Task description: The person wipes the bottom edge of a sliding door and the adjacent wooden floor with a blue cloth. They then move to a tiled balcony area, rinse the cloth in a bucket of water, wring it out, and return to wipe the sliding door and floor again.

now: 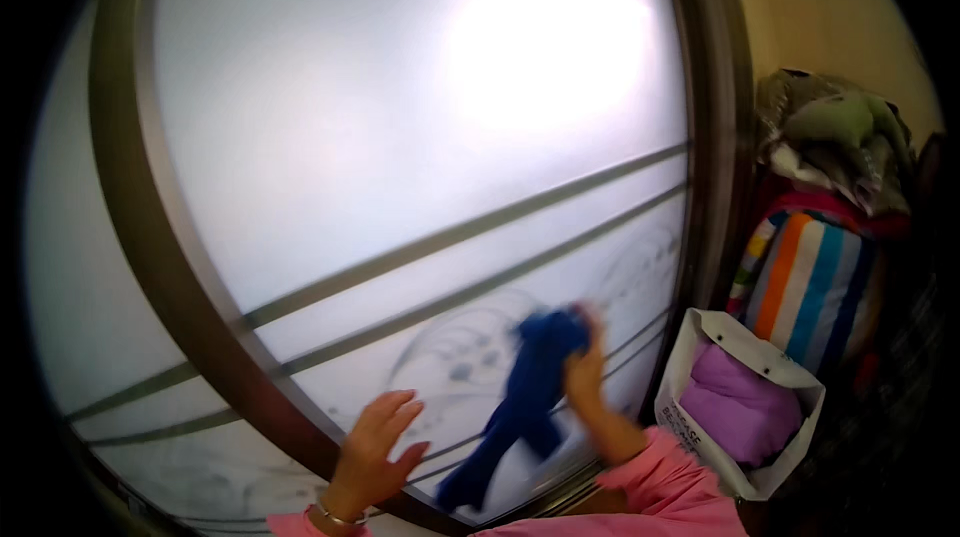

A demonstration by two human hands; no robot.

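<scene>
My right hand [586, 379] grips a dark blue cloth [529, 379] against or just in front of the lower part of a frosted glass sliding door panel [360, 124]. The cloth hangs down in loose folds and is blurred, as are my right fingertips. To the left, my left hand [379, 447] holds nothing; its fingers are apart, near the dark door frame [217, 342]. A bracelet [341, 516] circles that wrist. Grey stripes and a curling pattern [457, 357] decorate the glass, partly hidden behind the cloth.
A white paper bag [712, 327] bearing writing stands at the right with a purple cloth bundle [739, 406] inside. Behind it sits a striped cushion-like item [806, 282], with a heap of clothes [832, 131] above. Another frosted panel [82, 252] lies at the left.
</scene>
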